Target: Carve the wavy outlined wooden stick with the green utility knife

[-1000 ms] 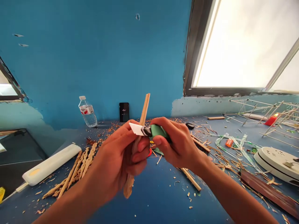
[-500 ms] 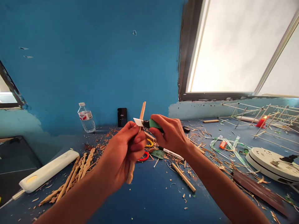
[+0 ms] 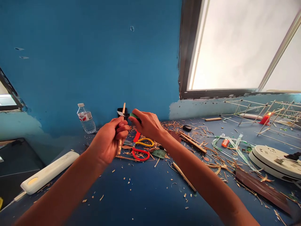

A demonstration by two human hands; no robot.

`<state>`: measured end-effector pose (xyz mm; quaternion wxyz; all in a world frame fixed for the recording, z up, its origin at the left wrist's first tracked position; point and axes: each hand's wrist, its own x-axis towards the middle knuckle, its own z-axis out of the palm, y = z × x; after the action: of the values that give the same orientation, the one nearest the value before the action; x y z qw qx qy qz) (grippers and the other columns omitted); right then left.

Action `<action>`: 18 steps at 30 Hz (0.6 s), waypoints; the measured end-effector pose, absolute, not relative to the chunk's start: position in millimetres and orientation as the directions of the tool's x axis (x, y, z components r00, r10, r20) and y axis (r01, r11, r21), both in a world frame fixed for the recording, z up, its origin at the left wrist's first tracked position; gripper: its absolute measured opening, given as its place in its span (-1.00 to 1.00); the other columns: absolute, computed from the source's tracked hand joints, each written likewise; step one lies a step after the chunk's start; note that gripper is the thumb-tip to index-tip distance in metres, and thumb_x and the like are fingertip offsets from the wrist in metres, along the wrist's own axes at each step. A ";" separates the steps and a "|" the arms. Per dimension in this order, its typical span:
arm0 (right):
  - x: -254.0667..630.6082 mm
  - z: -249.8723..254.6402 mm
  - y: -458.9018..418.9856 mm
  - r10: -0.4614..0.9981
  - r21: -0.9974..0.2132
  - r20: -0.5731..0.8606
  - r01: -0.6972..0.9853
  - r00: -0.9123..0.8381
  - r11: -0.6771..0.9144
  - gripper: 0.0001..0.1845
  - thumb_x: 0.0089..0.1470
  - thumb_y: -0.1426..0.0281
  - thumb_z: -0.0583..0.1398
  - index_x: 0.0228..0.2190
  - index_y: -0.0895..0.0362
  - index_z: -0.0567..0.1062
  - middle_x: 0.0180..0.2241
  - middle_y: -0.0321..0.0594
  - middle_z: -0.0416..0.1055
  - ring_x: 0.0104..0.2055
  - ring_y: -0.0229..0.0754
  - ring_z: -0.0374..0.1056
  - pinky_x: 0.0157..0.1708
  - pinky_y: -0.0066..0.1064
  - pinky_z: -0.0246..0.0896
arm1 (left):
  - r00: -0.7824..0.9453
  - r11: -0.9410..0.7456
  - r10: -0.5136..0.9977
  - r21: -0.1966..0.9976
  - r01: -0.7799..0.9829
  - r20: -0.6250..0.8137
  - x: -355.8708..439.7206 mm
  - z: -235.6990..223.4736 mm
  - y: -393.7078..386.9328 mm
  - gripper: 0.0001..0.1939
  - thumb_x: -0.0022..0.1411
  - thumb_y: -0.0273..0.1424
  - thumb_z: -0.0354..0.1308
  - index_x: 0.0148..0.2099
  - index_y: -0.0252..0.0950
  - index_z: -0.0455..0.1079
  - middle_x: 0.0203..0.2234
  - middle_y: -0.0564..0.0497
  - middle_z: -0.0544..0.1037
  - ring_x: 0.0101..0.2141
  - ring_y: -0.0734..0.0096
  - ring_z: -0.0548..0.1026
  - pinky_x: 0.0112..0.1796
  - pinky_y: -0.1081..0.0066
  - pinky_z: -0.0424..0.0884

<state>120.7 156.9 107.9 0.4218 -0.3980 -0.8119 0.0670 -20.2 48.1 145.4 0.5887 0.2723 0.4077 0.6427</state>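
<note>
My left hand (image 3: 111,136) is wrapped round a thin wooden stick (image 3: 124,108), held nearly upright with its tip above my fist and its lower end below. In my right hand (image 3: 148,124) is a utility knife (image 3: 134,116) with a green handle. Its pale blade crosses the stick just above my left thumb. Behind my hands, a black phone (image 3: 120,110) leans on the wall, partly hidden. Below them lie scissors (image 3: 144,142) with one yellow and one red handle loop, among wood shavings.
A water bottle (image 3: 86,118) and a white bar-shaped device (image 3: 50,172) stand at left. To the right are a round power strip (image 3: 274,161), a lit red candle (image 3: 265,118), a thin stick frame (image 3: 244,113), an orange lighter (image 3: 225,143) and a brown strip (image 3: 261,188).
Both hands have moved left together with the stick and knife, uncovering the scissors. My left forearm now covers the pile of carved sticks on the left.
</note>
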 end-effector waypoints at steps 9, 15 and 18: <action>185.8 111.4 162.6 0.831 -0.804 0.538 0.209 -0.143 0.556 -0.39 0.52 -0.17 0.05 -0.07 0.11 0.53 -0.35 -0.34 0.38 -0.50 -0.32 0.26 -0.47 -0.39 0.30 | 0.070 0.075 0.996 0.942 -0.328 -0.055 -23.2 136.8 5.8 -0.77 0.50 -0.58 0.09 -0.25 -0.37 0.49 -0.46 0.00 0.48 -0.59 0.57 0.38 -0.58 0.58 0.49; 208.5 132.5 85.1 0.742 -0.785 0.617 -0.137 -0.263 0.604 -0.48 0.18 -0.15 0.43 -0.14 0.00 0.58 -0.50 -0.45 0.18 -0.57 -0.34 0.03 -0.62 -0.38 -0.09 | 0.439 -0.010 0.898 0.998 -0.062 0.036 -25.6 135.7 14.9 -0.87 0.40 -0.29 0.38 -0.07 -0.19 0.61 -0.41 -0.01 0.53 -0.47 0.42 0.52 -0.47 0.56 0.44; 220.6 139.9 59.2 0.708 -0.749 0.662 -0.185 -0.246 0.636 -0.70 0.21 0.12 0.51 -0.26 0.03 0.62 -0.52 -0.41 0.29 -0.54 -0.34 0.16 -0.63 -0.41 -0.07 | 0.497 -0.057 0.868 0.995 0.077 0.011 -32.4 143.5 8.4 -0.83 0.41 -0.26 0.31 0.02 -0.07 0.62 -0.31 0.00 0.58 -0.37 0.40 0.54 -0.33 0.53 0.48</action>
<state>220.6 59.2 139.9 0.5841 -0.1895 -0.6904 0.3823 -32.4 8.4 143.5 0.5800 0.6420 0.3677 0.3409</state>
